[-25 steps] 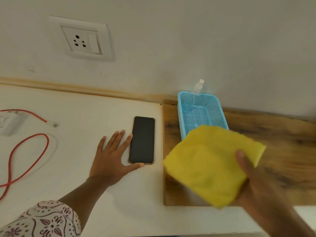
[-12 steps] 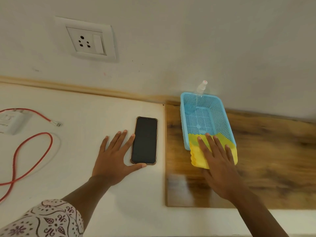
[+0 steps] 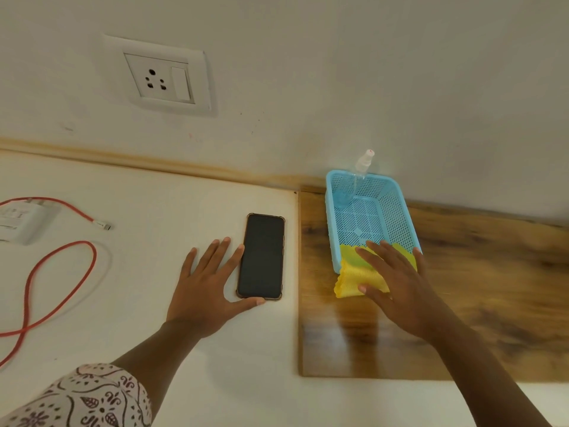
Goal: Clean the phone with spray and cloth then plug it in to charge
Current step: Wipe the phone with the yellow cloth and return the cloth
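While the phone (image 3: 261, 256) lies screen-up on the white counter (image 3: 154, 211), its long axis runs from 6 to 12 o'clock, top end toward the wall. At its 9 o'clock side the left hand (image 3: 209, 282) rests flat, fingers spread, thumb touching the lower edge. At 3 o'clock, the right hand (image 3: 397, 282), fingers splayed, presses the yellow cloth (image 3: 351, 282) over the near rim of the blue basket (image 3: 385, 195), where the spray bottle (image 3: 358, 177) stands. Wiping appears finished; stowing the cloth is the step in hand. Next, the red cable (image 3: 61, 272) and charger (image 3: 21, 220), at 9 o'clock, must reach the wall socket (image 3: 157, 78).
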`<state>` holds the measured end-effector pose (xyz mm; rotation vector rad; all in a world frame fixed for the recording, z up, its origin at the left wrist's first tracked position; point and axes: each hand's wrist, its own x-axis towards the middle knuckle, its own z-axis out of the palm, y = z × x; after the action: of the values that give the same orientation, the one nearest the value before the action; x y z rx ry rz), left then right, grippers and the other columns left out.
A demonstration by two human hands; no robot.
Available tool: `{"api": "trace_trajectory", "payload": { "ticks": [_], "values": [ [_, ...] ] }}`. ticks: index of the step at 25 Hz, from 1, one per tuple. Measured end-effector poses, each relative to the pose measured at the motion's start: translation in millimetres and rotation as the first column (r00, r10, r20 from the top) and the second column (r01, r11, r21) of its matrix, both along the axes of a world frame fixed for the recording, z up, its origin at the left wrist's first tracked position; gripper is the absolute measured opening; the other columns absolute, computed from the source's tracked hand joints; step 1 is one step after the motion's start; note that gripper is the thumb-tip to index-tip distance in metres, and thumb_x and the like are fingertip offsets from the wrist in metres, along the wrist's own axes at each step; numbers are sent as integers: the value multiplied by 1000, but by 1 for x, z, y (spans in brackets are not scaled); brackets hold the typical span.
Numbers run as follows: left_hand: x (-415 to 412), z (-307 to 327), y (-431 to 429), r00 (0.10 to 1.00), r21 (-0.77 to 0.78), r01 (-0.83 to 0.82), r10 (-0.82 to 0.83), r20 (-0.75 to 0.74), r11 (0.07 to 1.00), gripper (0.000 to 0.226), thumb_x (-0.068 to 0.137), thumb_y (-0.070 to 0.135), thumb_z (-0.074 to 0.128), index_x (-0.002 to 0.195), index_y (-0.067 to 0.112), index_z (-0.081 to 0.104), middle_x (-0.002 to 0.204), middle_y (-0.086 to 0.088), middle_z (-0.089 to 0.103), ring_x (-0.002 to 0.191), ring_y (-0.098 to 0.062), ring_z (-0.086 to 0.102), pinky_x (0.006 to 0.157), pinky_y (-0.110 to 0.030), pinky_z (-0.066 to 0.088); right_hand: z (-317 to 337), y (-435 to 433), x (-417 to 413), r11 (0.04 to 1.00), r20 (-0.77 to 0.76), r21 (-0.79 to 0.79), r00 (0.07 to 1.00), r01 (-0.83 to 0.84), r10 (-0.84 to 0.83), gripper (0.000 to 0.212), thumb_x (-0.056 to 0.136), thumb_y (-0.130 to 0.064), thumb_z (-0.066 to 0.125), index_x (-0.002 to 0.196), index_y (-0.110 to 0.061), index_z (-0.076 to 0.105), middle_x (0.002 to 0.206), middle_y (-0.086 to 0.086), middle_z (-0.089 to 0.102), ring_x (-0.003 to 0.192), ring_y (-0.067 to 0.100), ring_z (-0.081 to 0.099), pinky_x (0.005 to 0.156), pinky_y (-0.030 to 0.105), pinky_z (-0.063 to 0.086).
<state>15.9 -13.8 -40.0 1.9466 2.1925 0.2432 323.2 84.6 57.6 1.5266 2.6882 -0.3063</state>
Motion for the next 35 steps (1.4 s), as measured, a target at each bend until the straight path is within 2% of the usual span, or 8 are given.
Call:
{"api": "trace_trajectory", "payload": {
  "ticks": [6,12,15,20,24,29,32,35],
  "values": [
    [0,0,-1,1000,13,0,0,3,1000,94,66,90,10,142,37,-6,159,3,2,146,-17,-2,118,-49,4,-1,5,-1,999,-29,-38,1000,8,-9,37,89,-28,54,126,-31,51,129,-7,57,126,16,46,112,47,16],
    [-1,-1,0,1000,22,3,-3,1,1000,97,67,89,13,147,33,5,158,2,7,146,-19,2,118,-50,6,-2,4,-5,996,-56,83,998,-25,29,27,81,-14,67,107,-19,67,99,4,73,92,32,65,88,52,41],
    [-1,-2,0,1000,11,7,-7,-11,1000,98,67,90,12,147,34,3,159,2,6,146,-19,2,118,-50,5,-2,4,-4,999,-22,53,1000,-6,8,29,86,-22,61,115,-23,61,111,2,69,107,28,60,102,52,30],
    [1,0,1,1000,-32,5,-6,-19,999,104,63,92,9,147,31,1,159,1,5,146,-19,2,118,-49,5,7,-7,-13,996,-19,-53,997,78,-79,64,84,-55,48,139,-29,30,145,-6,38,137,13,29,114,52,-1],
    [-10,19,1,984,-36,-17,23,179,999,115,55,96,17,144,31,-14,158,4,-3,145,-17,-5,117,-44,0,32,-29,-30,994,-224,17,970,104,-98,60,88,-55,32,141,-28,25,148,-5,34,139,12,25,115,50,3],
    [-140,39,-27,918,291,-379,396,3,878,89,76,79,23,146,26,19,155,-11,23,145,-25,8,113,-51,7,47,-60,-31,995,-331,35,941,91,-74,49,93,-45,35,138,-26,30,142,-4,42,132,14,34,115,48,19],
    [-219,19,-58,807,44,-590,590,-5,806,99,66,89,24,147,33,10,156,-15,10,143,-37,4,108,-66,20,44,-77,-29,994,-332,-1,938,105,-99,47,93,-40,38,137,-28,31,140,-7,43,128,10,35,113,45,24],
    [-242,-27,-82,835,-209,-543,549,-34,814,119,50,98,13,147,30,20,157,-17,2,141,-43,-1,112,-62,15,38,-88,-29,995,-347,-35,932,98,-104,47,91,-40,37,136,-31,30,136,-13,42,122,3,35,110,40,27]
  ]
}}
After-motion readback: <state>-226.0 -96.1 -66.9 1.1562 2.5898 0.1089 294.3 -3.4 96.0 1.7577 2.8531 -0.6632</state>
